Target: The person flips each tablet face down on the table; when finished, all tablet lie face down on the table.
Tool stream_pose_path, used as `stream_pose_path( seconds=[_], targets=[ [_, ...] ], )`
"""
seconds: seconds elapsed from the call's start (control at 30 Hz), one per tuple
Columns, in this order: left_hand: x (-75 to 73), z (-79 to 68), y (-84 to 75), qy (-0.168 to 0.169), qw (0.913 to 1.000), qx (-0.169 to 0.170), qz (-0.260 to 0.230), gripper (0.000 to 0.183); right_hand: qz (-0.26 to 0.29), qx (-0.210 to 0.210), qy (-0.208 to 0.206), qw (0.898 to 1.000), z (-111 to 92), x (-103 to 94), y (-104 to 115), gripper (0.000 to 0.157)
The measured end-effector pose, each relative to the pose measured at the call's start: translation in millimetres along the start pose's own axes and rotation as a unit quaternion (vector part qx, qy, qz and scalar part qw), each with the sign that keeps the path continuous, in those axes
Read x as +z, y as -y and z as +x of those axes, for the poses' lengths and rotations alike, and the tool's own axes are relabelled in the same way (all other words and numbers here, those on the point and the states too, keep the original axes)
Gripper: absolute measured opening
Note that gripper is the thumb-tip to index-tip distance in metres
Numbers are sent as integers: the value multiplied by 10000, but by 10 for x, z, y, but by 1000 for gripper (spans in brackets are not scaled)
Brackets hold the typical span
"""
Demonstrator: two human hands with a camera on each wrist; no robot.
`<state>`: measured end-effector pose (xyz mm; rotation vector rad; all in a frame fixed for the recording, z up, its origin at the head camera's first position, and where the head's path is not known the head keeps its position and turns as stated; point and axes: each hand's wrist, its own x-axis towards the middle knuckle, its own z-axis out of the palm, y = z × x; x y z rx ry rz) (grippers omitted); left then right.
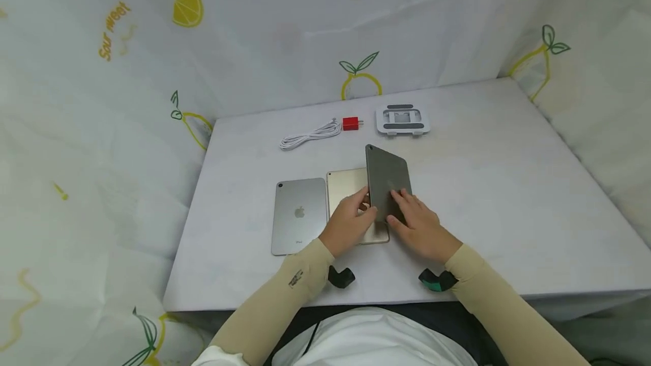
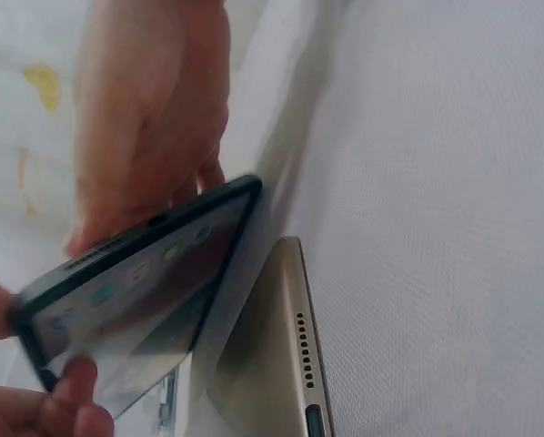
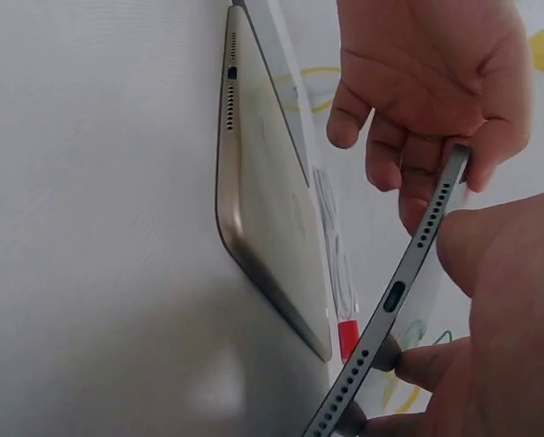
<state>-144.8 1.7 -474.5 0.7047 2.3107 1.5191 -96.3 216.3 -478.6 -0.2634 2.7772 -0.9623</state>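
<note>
My left hand [image 1: 349, 223] pinches a dark grey tablet [image 1: 386, 177] near its lower left corner, thumb on the back and fingers on the screen side. Lit icons show on its screen [image 2: 154, 300] in the left wrist view. The tablet is tilted up above a gold tablet [image 1: 347, 185], partly covering it from the head view. Against the grey back rest the spread, fairly straight fingers of my right hand [image 1: 419, 229]. Left of the gold tablet, a silver tablet [image 1: 299, 230] lies back up.
Farther back on the white table [image 1: 508, 196] lie a coiled white cable [image 1: 310, 136], a red plug adapter [image 1: 350, 123] and a folded white and grey stand [image 1: 403, 120]. White printed cloth [image 1: 264, 44] hangs behind the table and at both sides.
</note>
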Motion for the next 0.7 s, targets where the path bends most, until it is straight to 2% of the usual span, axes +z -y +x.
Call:
stream_pose_path(
  seconds=[0.07,0.17,0.2,0.27,0.33,0.43,0.57,0.7],
  targets=[
    [2,11,0,22,9994,-73,330,43,-206,68,-15,9998,-46,7,-25,75],
    [53,30,-14,245,9966,-95,778,25,-391,134,-81,9991,-114,-22,-39,74],
    [80,34,-23,337,9957,-84,858,25,-450,177,-97,9988,-136,-34,-42,74],
    [137,29,-47,554,9945,-97,881,34,-597,278,-114,9978,-187,-53,-45,76],
    [188,7,-80,768,9923,-193,954,54,-715,406,-143,9965,-232,-50,-53,78],
    [257,-37,-113,1203,9853,-366,1152,73,-876,577,-212,9943,-309,-29,-78,79],
    [273,-119,-109,1541,9740,-256,1642,70,-1177,643,-289,9905,-382,27,-141,78],
    [159,-280,-33,1349,9729,-16,1877,61,-1373,637,-230,9882,-444,83,-188,80]
  ],
)
